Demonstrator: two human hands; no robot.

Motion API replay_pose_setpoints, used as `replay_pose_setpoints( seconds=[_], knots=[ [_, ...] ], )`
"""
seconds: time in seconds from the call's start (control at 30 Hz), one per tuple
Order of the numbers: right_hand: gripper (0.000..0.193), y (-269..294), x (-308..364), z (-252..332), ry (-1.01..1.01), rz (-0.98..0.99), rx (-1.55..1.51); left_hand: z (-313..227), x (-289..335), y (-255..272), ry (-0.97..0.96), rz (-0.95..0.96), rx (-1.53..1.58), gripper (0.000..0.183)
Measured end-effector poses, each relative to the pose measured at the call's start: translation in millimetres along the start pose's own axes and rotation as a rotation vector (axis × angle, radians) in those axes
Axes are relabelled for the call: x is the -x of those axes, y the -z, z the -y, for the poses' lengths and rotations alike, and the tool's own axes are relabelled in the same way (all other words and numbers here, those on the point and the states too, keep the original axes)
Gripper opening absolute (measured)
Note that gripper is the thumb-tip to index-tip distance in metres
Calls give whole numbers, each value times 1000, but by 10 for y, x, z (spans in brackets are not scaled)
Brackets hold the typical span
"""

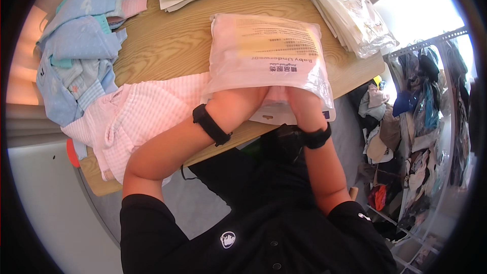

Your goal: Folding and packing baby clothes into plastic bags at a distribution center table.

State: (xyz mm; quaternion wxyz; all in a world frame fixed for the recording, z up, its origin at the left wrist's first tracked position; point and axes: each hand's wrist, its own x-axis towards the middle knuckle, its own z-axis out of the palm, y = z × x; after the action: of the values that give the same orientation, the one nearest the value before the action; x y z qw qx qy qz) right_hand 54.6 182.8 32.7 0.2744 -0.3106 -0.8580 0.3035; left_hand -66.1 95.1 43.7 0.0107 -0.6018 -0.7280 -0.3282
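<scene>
Left hand (242, 99) and right hand (303, 105) inside frosted packaging bag (268, 53), grips hidden, cannot tell; pink-checked top (147, 114) at bag's eight o'clock

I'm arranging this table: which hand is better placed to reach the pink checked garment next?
Probably left: the left forearm is nearer the pink garment than the right forearm; both hands are hidden inside the bag.

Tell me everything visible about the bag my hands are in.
The bag is roughly rectangular, translucent frosted plastic with dark print and a yellowish panel. It rests on the table, its near part past the edge, mouth open toward you. The lower lip has a hang hole. Your left hand and right hand reach inside, pink cloth between them. A checked garment meets its left side.
</scene>
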Motion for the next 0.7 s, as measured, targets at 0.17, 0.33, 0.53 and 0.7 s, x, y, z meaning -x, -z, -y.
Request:
replay_pose_setpoints(
  seconds=[0.17,0.33,0.53,0.7],
  knots=[
    [30,-37,-6,-82,316,-29,510,-51,-37,36,-82,-78,-62,19],
    [31,11,-56,-136,333,-27,403,58,8,-1,20,80,118,26],
    [32,33,-161,-291,247,-146,128,46,-29,11,35,165,124,27],
    [34,-23,-233,-329,328,-117,245,81,29,12,-21,25,21,34]
  ],
)
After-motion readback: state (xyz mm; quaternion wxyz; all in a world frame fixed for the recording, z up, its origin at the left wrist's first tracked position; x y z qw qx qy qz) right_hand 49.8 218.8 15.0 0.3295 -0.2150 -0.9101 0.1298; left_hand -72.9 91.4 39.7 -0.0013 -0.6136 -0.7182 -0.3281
